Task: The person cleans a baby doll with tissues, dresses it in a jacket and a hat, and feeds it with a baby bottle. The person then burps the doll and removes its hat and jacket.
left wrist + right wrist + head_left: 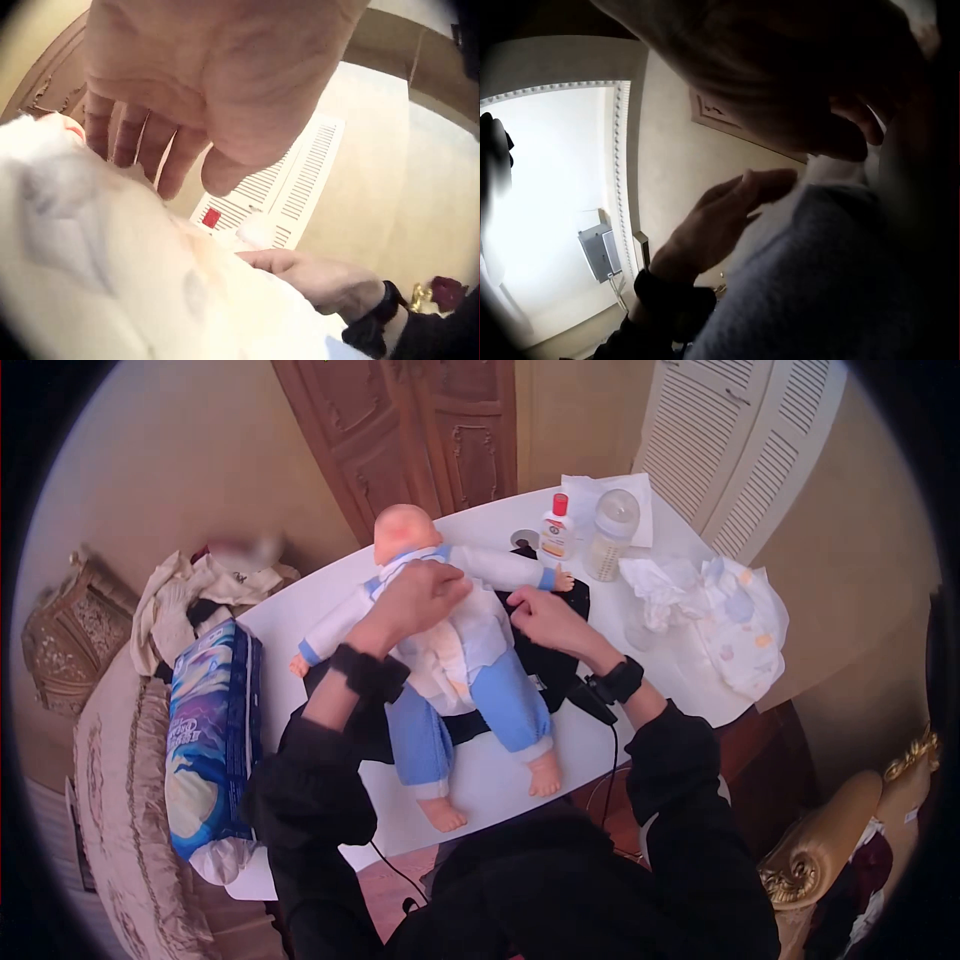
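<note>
A baby doll (405, 532) lies on its back on a white table, dressed in white clothing (490, 635) with blue trim and blue legs (515, 700). Pale orange and grey patches show on its front. My left hand (420, 598) lies over the doll's chest; in the left wrist view its fingers (176, 161) reach down, extended, to the white cloth. At the doll's other side, my right hand (555, 625) has its fingers curled, with thumb and fingertips pinching the edge of the white clothing. Black cloth (570, 610) is spread beneath the doll.
A red-capped bottle (555, 530) and a baby bottle (613, 532) stand at the far right of the table (470, 810). Nearer are crumpled tissue (660, 590) and a patterned diaper (745, 625). A blue diaper pack (210, 730) lies along the left edge. A cable (612, 770) hangs in front.
</note>
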Motion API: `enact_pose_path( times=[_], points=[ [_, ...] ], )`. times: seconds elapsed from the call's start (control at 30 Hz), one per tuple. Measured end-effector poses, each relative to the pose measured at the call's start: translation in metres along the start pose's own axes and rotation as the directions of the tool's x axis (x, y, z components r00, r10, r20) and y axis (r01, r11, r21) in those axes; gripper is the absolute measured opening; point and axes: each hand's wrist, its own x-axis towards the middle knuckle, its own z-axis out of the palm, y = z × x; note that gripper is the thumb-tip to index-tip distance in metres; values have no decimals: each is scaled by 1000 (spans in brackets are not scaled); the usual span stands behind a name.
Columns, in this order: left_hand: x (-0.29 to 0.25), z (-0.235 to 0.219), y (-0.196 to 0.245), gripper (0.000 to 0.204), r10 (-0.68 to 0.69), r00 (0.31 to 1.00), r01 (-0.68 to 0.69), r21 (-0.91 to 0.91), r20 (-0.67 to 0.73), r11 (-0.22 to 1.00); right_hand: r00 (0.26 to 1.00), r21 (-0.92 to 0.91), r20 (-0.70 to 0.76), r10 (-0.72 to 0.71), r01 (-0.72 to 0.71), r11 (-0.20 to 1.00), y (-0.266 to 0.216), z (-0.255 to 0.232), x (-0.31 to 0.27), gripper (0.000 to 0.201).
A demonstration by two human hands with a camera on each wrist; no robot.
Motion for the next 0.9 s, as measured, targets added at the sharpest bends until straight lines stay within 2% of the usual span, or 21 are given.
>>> enact_pose_path(
  times=[0.03, 0.07, 0.1, 0.17, 0.2, 0.27, 0.3, 0.33, 0.37, 0.4, 0.43, 0.5, 0.53, 0.6, 0.67, 0.7, 0.77, 0.83, 0.9],
  points=[
    [12, 13, -9, 31, 92, 995, -101, 222, 50, 970, 995, 148, 65, 82, -91, 985, 2, 6, -3, 33],
    [20, 20, -8, 32, 173, 978, -207, 424, 117, 882, 979, 287, 140, 151, -186, 940, 3, 9, -4, 37],
    [26, 23, -10, 32, 180, 975, -219, 424, 131, 879, 979, 297, 131, 159, -191, 936, 3, 9, -3, 37],
    [36, 21, -5, 30, 4, 963, -115, 398, 268, 910, 943, 394, 279, 181, -284, 874, 1, 8, 4, 41],
    [41, 21, -6, 30, 6, 960, -122, 401, 279, 908, 939, 377, 301, 167, -278, 884, 0, 7, 6, 41],
    [47, 18, -8, 27, -111, 918, 26, 223, 380, 975, 944, 386, 286, 164, -270, 882, 10, 21, 17, 42],
    [49, 16, -9, 27, -113, 915, 24, 228, 388, 973, 948, 386, 274, 161, -261, 885, 15, 28, 22, 42],
    [49, 12, -4, 27, -143, 916, 80, 177, 375, 981, 949, 393, 272, 162, -263, 881, 14, 31, 25, 42],
    [50, 9, -2, 28, -174, 915, 137, 126, 364, 983, 963, 426, 207, 175, -249, 870, 12, 34, 28, 37],
    [52, 8, -6, 28, -175, 912, 135, 131, 371, 982, 972, 458, 141, 190, -234, 857, 11, 35, 30, 32],
    [55, 7, -11, 28, -172, 896, 143, 101, 410, 985, 971, 465, 141, 193, -237, 853, 12, 36, 31, 32],
    [58, 6, -21, 27, -170, 876, 152, 76, 451, 985, 914, 768, 370, 168, -403, 498, 14, 35, 35, 33],
    [60, 5, -22, 26, -161, 856, 179, 10, 491, 984, 914, 772, 368, 168, -401, 493, 21, 37, 38, 33],
    [62, 5, -24, 26, -149, 833, 208, -53, 532, 977, 870, 855, 481, -108, -439, 277, 35, 41, 43, 35],
    [60, 1, -15, 24, -92, 796, 159, -60, 598, 985, 881, 868, 464, -88, -434, 240, 28, 35, 39, 34],
    [60, 0, -14, 24, -93, 796, 160, -60, 599, 985, 890, 879, 450, -67, -429, 206, 25, 31, 36, 34],
    [59, -2, -16, 25, -154, 721, 218, -11, 675, 976, 911, 896, 405, -76, -380, 231, 16, 22, 32, 34],
    [57, -6, -19, 25, -165, 749, 273, -72, 642, 959, 929, 909, 358, -88, -326, 258, 12, 20, 33, 34],
    [52, -7, -22, 25, -177, 774, 320, -134, 608, 938, 939, 882, 342, -39, -306, 358, 8, 27, 39, 36]
  ],
)
